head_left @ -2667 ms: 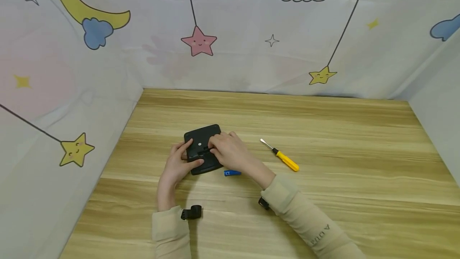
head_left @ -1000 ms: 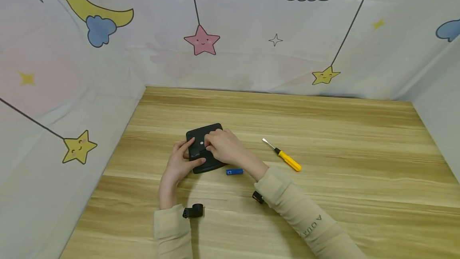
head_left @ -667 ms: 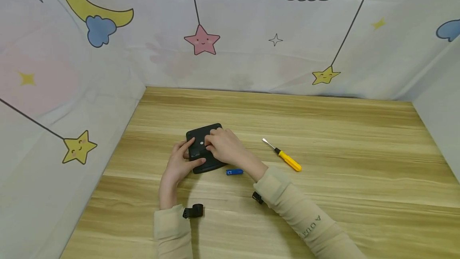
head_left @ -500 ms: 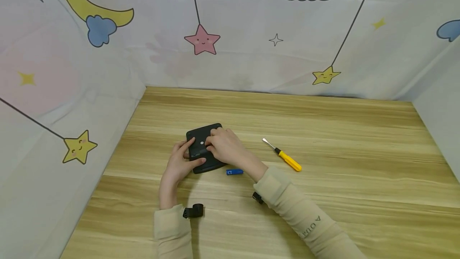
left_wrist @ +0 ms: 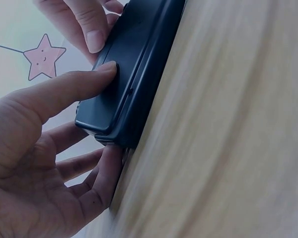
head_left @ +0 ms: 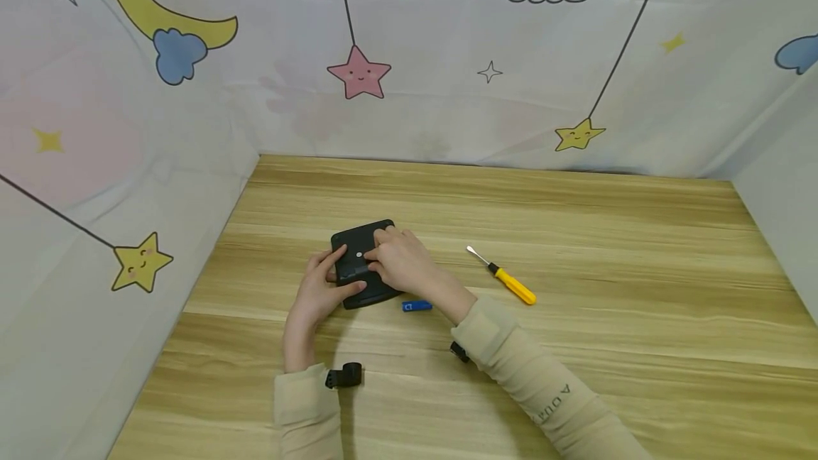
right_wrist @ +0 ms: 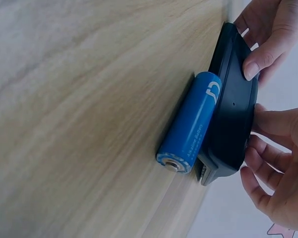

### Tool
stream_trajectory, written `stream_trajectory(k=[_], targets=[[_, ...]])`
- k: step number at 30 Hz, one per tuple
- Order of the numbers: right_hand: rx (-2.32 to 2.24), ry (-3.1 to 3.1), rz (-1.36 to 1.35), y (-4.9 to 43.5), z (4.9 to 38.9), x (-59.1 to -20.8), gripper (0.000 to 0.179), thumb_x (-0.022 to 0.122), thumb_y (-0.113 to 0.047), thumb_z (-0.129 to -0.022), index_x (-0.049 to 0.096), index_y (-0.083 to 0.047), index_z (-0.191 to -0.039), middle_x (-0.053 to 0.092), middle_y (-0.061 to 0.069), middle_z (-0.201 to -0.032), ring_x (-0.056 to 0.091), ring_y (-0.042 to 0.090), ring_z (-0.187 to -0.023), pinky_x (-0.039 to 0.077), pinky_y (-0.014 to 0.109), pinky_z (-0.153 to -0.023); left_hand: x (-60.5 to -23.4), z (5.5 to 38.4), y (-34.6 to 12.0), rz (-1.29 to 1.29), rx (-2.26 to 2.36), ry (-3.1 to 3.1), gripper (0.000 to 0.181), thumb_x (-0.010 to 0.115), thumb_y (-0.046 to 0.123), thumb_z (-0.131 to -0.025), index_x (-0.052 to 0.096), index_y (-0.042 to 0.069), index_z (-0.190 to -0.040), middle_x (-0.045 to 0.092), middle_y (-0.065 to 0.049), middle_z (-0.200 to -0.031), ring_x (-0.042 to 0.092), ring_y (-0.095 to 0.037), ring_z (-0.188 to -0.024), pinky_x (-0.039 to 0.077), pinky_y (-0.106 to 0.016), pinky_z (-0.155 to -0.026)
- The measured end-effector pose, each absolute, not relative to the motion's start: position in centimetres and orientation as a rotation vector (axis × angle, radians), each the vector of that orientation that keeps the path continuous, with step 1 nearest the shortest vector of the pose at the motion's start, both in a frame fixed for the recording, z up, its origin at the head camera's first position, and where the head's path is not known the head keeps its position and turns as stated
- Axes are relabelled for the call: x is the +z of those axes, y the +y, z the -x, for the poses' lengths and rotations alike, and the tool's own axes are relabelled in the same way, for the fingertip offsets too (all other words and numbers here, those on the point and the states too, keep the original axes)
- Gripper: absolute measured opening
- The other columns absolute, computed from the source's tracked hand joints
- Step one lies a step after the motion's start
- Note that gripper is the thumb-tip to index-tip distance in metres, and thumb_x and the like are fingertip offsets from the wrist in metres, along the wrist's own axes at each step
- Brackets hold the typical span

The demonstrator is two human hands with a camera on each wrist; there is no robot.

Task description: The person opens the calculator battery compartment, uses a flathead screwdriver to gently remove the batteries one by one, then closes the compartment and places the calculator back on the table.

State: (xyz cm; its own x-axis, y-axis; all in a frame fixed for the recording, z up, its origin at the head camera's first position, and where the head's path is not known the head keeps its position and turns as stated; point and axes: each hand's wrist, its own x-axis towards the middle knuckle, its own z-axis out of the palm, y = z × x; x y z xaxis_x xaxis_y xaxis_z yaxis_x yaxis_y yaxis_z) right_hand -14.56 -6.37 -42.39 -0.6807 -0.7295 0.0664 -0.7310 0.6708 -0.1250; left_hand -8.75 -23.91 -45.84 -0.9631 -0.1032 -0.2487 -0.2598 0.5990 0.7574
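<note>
A flat black device (head_left: 358,240) with rounded corners and a small white dot lies on the table, a recess near its middle. My left hand (head_left: 317,287) holds its left side, thumb on top and fingers along the edge, some under it in the left wrist view. My right hand (head_left: 401,259) bends over its right part, fingertips against the surface beside the dot and recess. The hand hides much of that side, and I cannot tell whether anything small is between its fingers. A blue alkaline battery (right_wrist: 191,124) lies on the table close by the device's near edge.
A yellow-handled screwdriver (head_left: 511,284) lies to the right, its metal tip pointing up and left. Black wrist cameras, such as the left one (head_left: 345,375), stick out from the sleeves. A printed cloth (head_left: 422,105) closes off the table's far edge.
Since the oldest frame my right hand has shifted slightly left over the recess, and more of the battery shows. Its fingers have lately spread a little. My left hand keeps its hold.
</note>
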Motion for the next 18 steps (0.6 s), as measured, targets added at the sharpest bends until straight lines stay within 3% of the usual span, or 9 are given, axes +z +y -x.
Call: stream_trajectory(k=[18], targets=[[0.158, -2.814, -1.269, -6.26, 14.51, -42.81, 0.029, 0.062, -0.032, -0.094, 0.07, -0.022, -0.119, 0.062, -0.001, -0.1, 0.049, 0.014, -0.084, 0.041, 0.027, -0.071, -45.94, 8.78, -23.91, 0.308, 1.304, 2.64, 0.08, 0.075, 0.026, -0.083, 0.033, 0.018, -0.151, 0.021, -0.016, -0.156, 0.048, -0.031, -0.112, 0.045, -0.038, -0.086]])
